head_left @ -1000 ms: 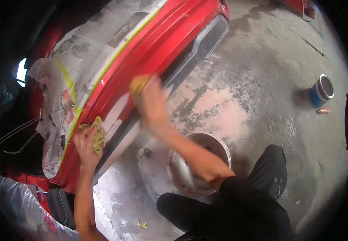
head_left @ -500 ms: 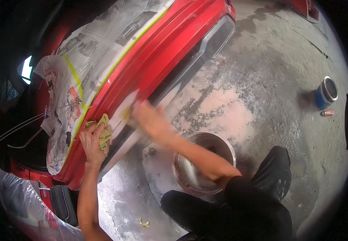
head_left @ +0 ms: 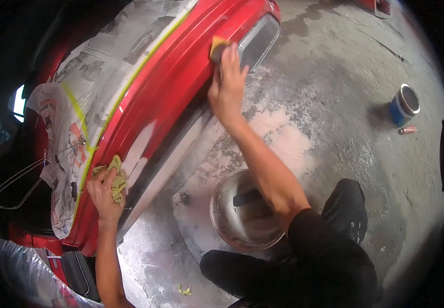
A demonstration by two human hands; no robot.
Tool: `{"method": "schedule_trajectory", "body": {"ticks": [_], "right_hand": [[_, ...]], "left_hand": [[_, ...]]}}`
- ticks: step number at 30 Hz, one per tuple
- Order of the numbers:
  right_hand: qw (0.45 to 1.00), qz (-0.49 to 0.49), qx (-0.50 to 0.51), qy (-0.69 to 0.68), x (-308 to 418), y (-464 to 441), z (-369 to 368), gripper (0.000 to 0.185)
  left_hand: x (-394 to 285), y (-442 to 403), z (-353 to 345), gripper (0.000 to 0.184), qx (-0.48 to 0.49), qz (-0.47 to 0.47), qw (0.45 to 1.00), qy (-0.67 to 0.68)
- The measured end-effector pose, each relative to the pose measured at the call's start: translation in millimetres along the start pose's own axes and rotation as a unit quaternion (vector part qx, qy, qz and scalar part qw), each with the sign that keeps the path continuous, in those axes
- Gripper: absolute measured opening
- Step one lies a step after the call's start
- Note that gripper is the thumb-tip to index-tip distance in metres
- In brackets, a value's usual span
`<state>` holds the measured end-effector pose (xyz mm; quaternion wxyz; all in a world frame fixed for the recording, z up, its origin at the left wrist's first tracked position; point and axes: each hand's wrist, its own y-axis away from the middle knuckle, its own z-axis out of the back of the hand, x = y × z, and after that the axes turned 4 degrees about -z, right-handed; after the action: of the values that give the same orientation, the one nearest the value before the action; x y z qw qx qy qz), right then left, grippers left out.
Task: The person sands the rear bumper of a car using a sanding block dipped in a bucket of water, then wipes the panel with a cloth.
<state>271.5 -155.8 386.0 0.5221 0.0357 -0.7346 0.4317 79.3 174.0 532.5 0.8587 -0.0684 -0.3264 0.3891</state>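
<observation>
My left hand (head_left: 105, 197) is closed around a crumpled yellow-green cloth (head_left: 117, 179) and rests on the near end of a red car bumper (head_left: 181, 77). Farther along the bumper, my right hand (head_left: 229, 92) presses a small yellow and dark grey sanding pad (head_left: 219, 49) to the painted surface, close to a grey end section (head_left: 259, 41). Part of the pad is hidden by the fingers. Between the hands, pale bare patches (head_left: 139, 146) show in the red paint.
Newspaper masking (head_left: 114, 46) with yellow-green tape covers the upper side. Under my right arm stands a bucket (head_left: 214, 215) holding liquid and a dark block (head_left: 247, 198). A blue can (head_left: 400, 110) and a small reddish tube (head_left: 408, 130) are on the concrete floor at right.
My right hand has moved up and away along the bumper with the pad, from the pale patches toward the far end. My left hand stays on the near end with the cloth.
</observation>
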Motion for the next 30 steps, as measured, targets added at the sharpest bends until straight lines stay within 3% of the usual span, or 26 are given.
{"method": "schedule_trajectory", "body": {"ticks": [2, 4, 6, 8, 10, 13, 14, 16, 19, 20, 22, 25, 27, 28, 29, 30], "right_hand": [[1.000, -0.005, 0.001, -0.006, 15.9, 5.2, 1.0, 0.080], [0.998, 0.019, 0.042, -0.041, 47.7, 60.2, 0.7, 0.078], [0.982, 0.043, 0.151, -0.104, 70.8, 104.3, 14.5, 0.078], [0.994, 0.068, 0.074, -0.049, 39.6, 79.6, 5.0, 0.072], [1.000, -0.011, 0.011, 0.003, 9.5, 1.5, 7.4, 0.066], [0.999, -0.039, -0.005, -0.012, 4.0, -20.1, 3.9, 0.062], [1.000, 0.006, 0.005, 0.014, 11.3, 3.9, 1.7, 0.066], [0.994, 0.031, 0.080, -0.067, 39.0, 61.6, 8.5, 0.068], [0.996, 0.068, 0.044, 0.022, 1.6, 22.3, 5.2, 0.073], [0.996, 0.054, 0.012, 0.073, -11.9, -12.2, 4.9, 0.078], [0.998, -0.017, 0.031, 0.050, -18.5, -49.5, 10.9, 0.082], [0.997, 0.029, 0.052, 0.049, 25.8, 9.4, 11.5, 0.080], [0.987, 0.050, 0.149, -0.034, 62.7, 88.5, 6.4, 0.085], [0.981, 0.107, 0.148, -0.067, 77.8, 124.0, 2.4, 0.082], [0.967, 0.181, 0.177, -0.040, 84.6, 158.0, 8.5, 0.077], [0.975, 0.153, 0.159, -0.002, 80.8, 152.1, 4.5, 0.075]], "left_hand": [[-1.5, -1.2, 3.2, 0.052, 0.000, -0.005, 1.000, -0.002], [-0.5, -0.4, 2.6, 0.053, 0.001, 0.000, 1.000, -0.014], [-1.0, -0.4, 2.6, 0.054, 0.002, 0.000, 1.000, -0.014], [0.5, 3.9, 1.3, 0.057, 0.002, 0.005, 1.000, -0.006], [4.1, 8.9, -1.7, 0.060, 0.003, 0.017, 1.000, 0.004], [4.3, 8.6, -1.3, 0.060, 0.012, 0.020, 1.000, -0.001], [4.1, 6.1, -2.3, 0.060, 0.004, 0.020, 1.000, 0.006], [3.5, 6.4, -2.7, 0.060, -0.007, 0.019, 1.000, 0.015], [2.5, 6.9, -0.4, 0.059, 0.006, 0.023, 1.000, 0.004], [1.9, 7.2, -0.4, 0.059, 0.004, 0.020, 1.000, 0.002], [1.0, 3.7, -0.7, 0.059, -0.001, 0.013, 1.000, 0.002], [-0.3, -0.3, 1.2, 0.058, -0.004, 0.013, 1.000, 0.020], [-3.7, -3.9, 2.5, 0.056, -0.017, 0.000, 1.000, 0.004], [-4.8, -4.8, 2.6, 0.055, -0.024, -0.009, 1.000, -0.004], [-4.7, -4.2, 2.4, 0.055, -0.022, -0.004, 1.000, -0.003], [-4.6, -5.5, 3.5, 0.055, -0.020, -0.005, 1.000, -0.004]]}}
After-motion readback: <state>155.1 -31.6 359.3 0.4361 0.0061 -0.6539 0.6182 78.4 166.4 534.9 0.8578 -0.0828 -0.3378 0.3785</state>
